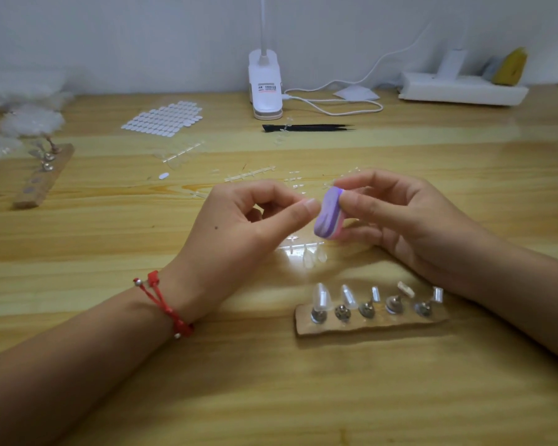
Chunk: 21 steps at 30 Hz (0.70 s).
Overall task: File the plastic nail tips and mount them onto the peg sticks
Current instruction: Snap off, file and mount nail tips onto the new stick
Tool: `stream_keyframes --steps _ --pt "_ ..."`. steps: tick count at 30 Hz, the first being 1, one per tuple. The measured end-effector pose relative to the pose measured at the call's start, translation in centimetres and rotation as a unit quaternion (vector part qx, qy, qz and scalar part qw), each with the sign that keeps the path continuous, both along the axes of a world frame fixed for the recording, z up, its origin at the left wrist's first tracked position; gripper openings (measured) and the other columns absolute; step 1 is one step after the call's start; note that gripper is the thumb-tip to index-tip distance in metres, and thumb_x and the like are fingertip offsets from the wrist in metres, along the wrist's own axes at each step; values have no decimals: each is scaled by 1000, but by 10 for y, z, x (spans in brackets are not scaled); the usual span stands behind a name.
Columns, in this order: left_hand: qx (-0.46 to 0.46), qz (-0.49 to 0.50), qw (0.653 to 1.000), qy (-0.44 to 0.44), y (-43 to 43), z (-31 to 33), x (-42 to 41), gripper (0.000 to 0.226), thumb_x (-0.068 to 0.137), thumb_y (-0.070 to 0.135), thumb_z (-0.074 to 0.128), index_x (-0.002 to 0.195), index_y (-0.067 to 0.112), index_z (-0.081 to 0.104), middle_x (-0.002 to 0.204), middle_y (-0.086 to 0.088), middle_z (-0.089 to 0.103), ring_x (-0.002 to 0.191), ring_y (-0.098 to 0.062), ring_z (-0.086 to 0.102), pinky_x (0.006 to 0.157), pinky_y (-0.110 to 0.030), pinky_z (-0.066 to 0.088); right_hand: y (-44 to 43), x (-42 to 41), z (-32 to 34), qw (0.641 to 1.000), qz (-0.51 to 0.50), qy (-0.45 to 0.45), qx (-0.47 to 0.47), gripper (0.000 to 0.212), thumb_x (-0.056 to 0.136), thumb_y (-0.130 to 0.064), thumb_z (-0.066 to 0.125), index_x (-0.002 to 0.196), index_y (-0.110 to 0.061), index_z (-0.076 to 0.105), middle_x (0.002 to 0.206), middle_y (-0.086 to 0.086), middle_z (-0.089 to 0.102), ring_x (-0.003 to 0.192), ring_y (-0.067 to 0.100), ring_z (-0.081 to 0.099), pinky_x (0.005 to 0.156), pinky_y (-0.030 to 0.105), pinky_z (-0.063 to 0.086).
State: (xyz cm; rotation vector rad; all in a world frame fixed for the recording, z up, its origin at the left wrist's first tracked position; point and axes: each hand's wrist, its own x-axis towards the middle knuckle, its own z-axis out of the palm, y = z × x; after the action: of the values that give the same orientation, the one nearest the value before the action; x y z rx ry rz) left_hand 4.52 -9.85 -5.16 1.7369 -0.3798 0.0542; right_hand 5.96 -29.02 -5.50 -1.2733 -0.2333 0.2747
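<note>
My right hand [403, 220] grips a small purple-and-pink buffer block [328, 217] above the middle of the table. My left hand [255, 220] pinches a clear nail tip [310, 201] between thumb and forefinger, right against the block's purple face. In front of my hands lies a wooden strip [368, 323] with several metal peg sticks; two pegs at its left carry clear nail tips [322, 296]. A few loose nail tips on a sprue [310, 254] lie under my hands. A second wooden strip with pegs [42, 175] sits at the far left.
A sheet of white adhesive tabs [163, 119], black tweezers [306, 127], a white clip lamp [265, 85] with its cable, and a white power strip [461, 88] stand at the back. Bags of nail tips [23, 120] lie at the back left. Empty sprues [248, 173] are scattered mid-table.
</note>
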Motion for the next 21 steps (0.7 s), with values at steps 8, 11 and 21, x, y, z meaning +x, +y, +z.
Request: stream_keyframes --steps 8,11,21 --pt "-3 12 1000 6 0 0 0 15 74 33 69 66 21 69 54 4 49 47 -4 35 47 -13 30 0 0 -2 999 17 -25 -36 37 74 -15 66 111 -17 68 89 3 75 81 14 73 69 20 56" --pt "30 -10 999 9 0 1 -1 17 73 37 73 66 21 70 61 -16 49 54 -12 38 51 -22 30 -4 6 2 999 -18 30 40 36 78 -14 63 114 -12 64 87 3 74 80 14 72 70 21 56" --pt "13 19 1000 -14 2 -1 -1 17 75 33 72 66 18 70 63 -18 52 57 -19 40 53 -20 33 -6 6 -3 999 -35 14 27 34 74 -15 67 108 -14 69 88 4 74 81 14 72 71 22 57"
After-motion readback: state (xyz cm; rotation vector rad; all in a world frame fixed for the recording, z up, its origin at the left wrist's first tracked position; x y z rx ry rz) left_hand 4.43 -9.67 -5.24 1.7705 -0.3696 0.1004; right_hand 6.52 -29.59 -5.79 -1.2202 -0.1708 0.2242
